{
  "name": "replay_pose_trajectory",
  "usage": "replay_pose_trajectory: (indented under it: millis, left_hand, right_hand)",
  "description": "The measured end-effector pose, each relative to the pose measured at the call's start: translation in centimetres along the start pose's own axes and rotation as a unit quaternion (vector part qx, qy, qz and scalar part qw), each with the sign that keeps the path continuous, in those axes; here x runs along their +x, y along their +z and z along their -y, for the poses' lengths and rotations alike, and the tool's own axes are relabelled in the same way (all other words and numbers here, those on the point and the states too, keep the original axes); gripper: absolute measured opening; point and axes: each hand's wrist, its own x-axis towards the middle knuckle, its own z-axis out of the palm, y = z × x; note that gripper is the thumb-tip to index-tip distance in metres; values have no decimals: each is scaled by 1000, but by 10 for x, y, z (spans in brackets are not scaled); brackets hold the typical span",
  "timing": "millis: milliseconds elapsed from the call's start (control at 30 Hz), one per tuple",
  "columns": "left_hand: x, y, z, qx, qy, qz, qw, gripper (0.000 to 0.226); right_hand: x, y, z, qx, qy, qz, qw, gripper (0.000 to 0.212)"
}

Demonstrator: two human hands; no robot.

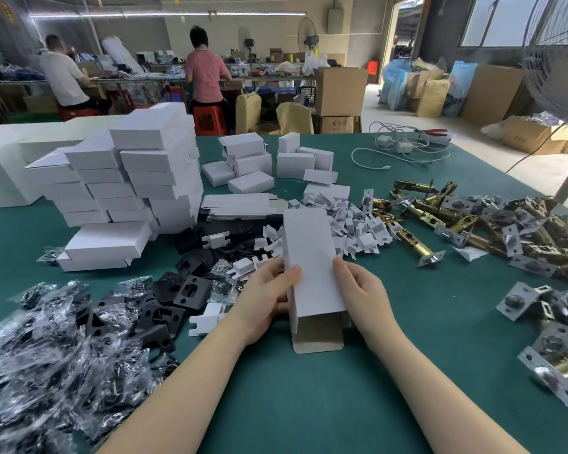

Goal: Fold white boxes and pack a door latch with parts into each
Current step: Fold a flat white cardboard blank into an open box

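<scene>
A long white box is raised above the green table, its near end open with a brown flap hanging out. My left hand grips its left side, thumb on top. My right hand holds its right side. A pile of brass door latches lies to the right. Black strike plates and bagged screws lie to the left. Small white card inserts are heaped behind the box, next to flat unfolded boxes.
A tall stack of folded white boxes stands at the back left, with more loose boxes behind. White cables and chargers lie at the far right. Two people work at a far bench. A fan stands at the right.
</scene>
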Motion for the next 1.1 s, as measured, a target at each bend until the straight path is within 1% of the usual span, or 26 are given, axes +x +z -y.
replay_pose_trajectory:
  millis: [67,133,200,333,400,500,600,700,767,867,933,1033,1100]
  left_hand:
    - [0,0,1,12,3,-12,1000,39]
    - [1,0,2,7,15,-28,999,42]
    - [3,1,4,-4,35,-44,998,44]
    - [4,1,10,19,64,-65,996,29]
    - [5,0,11,22,72,-63,995,33]
    - [4,-1,10,47,73,-31,996,37]
    - [5,1,10,72,72,-22,994,34]
    - [6,4,10,101,73,-57,991,13]
    - [7,4,11,132,80,-75,985,13]
    - [4,6,13,149,103,-93,979,21]
    - [3,5,14,148,125,-114,974,23]
    - [4,1,13,93,141,-172,971,23]
    - [6,-1,13,60,140,-187,970,25]
  right_hand:
    - [2,-1,-2,1,8,-7,1000,44]
    - [2,0,-3,17,9,-9,1000,49]
    - [2,1,-4,22,8,-7,1000,46]
    - [4,3,-6,16,17,5,1000,43]
    - [4,3,-6,22,22,4,1000,42]
    - [5,4,-6,30,17,-41,999,46]
    - [6,7,-9,-36,-16,-67,997,44]
    - [7,7,-11,-50,-38,-71,996,41]
    - [8,6,-12,-46,-39,-68,996,41]
    - [9,6,-13,-44,-27,-66,996,39]
    - [8,6,-12,-40,-28,-62,997,35]
    - [2,8,-11,-56,-53,-31,997,30]
    - [-1,10,-11,-79,-69,-5,994,30]
